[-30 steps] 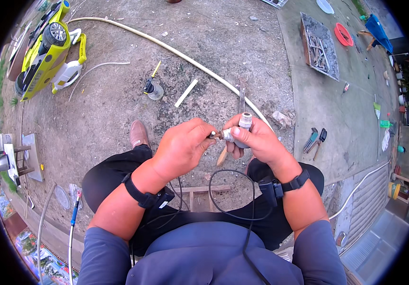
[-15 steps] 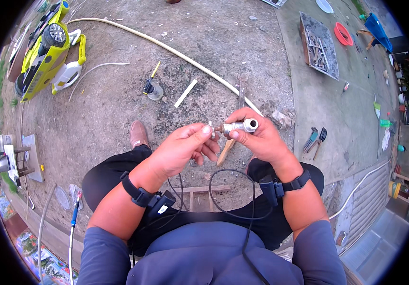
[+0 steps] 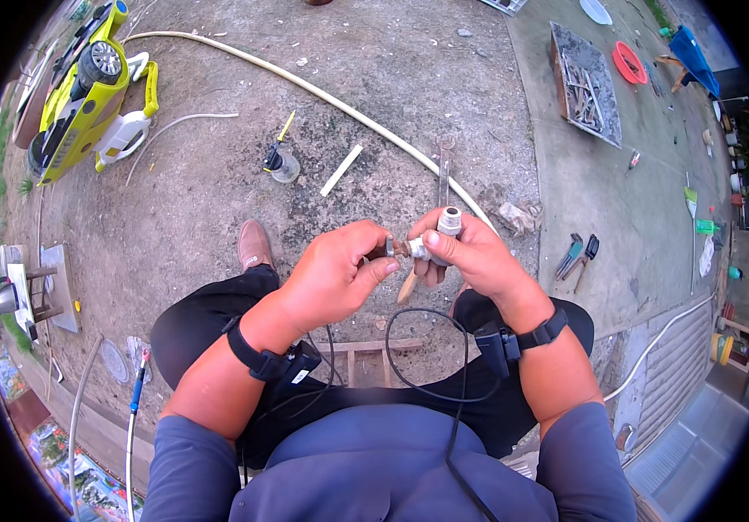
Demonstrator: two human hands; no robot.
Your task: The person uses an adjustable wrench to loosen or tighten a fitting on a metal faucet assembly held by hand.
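My right hand [image 3: 483,259] is closed around a silvery metal valve [image 3: 449,223], its threaded open end tilted up and away from me. From the valve's left side sticks a brownish stem. Bent fingers of my left hand [image 3: 332,265] pinch the small metal handle [image 3: 390,247] at the tip of that stem; part of it is hidden by the fingers. Beneath my hands, on the ground, lie a long metal tool [image 3: 444,178] and a pointed piece of wood [image 3: 407,285], both partly covered by the right hand.
A pale hose [image 3: 305,85] crosses the dirt. Ahead stand a spray bottle [image 3: 283,165] and a flat pale strip [image 3: 341,170]. Pliers [image 3: 570,255] lie at right, beyond them a tray of tools [image 3: 583,87] and a red basin [image 3: 628,63]. A yellow toy car [image 3: 87,104] is far left.
My right hand has turned the valve so its threaded end points upward instead of right. My left hand has rolled over, its fingers now curled around the handle.
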